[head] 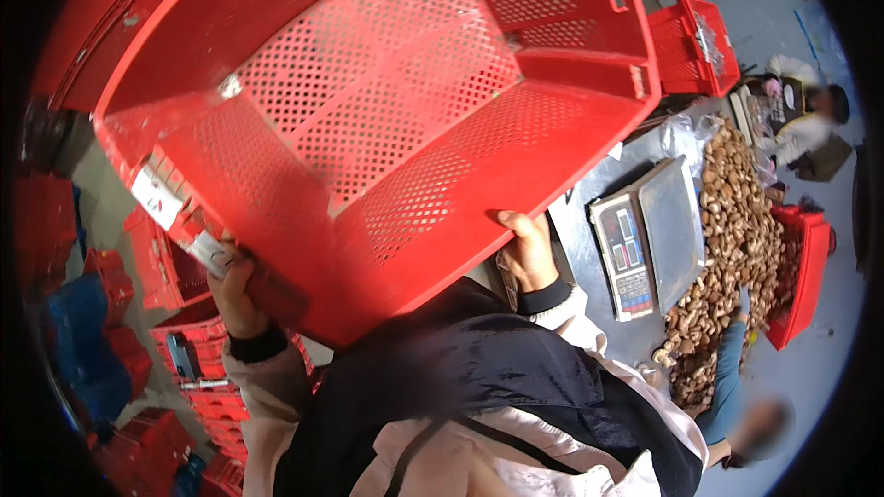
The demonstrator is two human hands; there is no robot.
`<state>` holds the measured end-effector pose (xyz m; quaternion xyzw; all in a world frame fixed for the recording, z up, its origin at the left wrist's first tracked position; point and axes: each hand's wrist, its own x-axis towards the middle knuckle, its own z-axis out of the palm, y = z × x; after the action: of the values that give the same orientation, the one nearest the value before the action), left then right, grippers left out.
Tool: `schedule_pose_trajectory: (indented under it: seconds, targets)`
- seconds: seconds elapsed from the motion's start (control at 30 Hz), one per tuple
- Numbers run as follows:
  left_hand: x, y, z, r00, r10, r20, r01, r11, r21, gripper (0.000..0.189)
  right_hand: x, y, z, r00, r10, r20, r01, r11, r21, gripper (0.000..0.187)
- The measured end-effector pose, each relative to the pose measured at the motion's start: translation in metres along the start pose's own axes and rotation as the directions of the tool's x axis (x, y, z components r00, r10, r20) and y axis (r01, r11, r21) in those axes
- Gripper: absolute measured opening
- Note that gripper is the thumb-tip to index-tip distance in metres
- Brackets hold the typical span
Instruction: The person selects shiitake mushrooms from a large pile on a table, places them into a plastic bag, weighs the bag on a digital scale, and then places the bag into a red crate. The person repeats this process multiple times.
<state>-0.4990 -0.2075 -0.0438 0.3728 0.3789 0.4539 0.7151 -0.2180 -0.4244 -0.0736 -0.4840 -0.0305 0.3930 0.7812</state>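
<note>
An empty red perforated plastic crate [414,221] fills the upper middle of the view, tilted so that its inside shows. My left hand [235,293] grips its end rim at the lower left, beside white labels [157,197] that bear writing. Around the long rim nearer to me, my right hand [530,252] is closed, its thumb over the edge. Right of that hand, a digital weighing scale [671,235] with a flat metal plate rests on a metal table [577,221]. Beyond the scale lies a large heap of brown mushrooms [735,221].
Stacked red crates [214,400] stand at the lower left, with a phone [181,357] on them. More red crates [798,276] [690,48] are at the right. A person's gloved hand [744,300] touches the mushrooms; another person [801,110] is behind the heap.
</note>
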Motion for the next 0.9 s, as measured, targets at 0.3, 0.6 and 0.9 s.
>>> schedule_pose_trajectory:
  seconds: [0.3,0.6,0.9]
  targets:
    - [0.013,-0.014,-0.022,1.0,0.011,-0.003,-0.011,0.993,0.119,0.028,0.004,0.007,-0.005,0.999,-0.006,-0.044,0.005,0.999,-0.035,0.043]
    - [0.018,-0.003,-0.005,0.997,-0.028,-0.078,0.037,0.993,0.116,0.048,0.017,0.005,-0.002,0.999,0.029,0.013,-0.028,0.999,-0.045,0.044]
    - [0.028,0.024,0.006,1.0,0.004,0.02,-0.005,0.998,0.058,0.011,0.037,0.0,0.024,0.996,0.033,0.078,-0.024,0.993,-0.112,0.042]
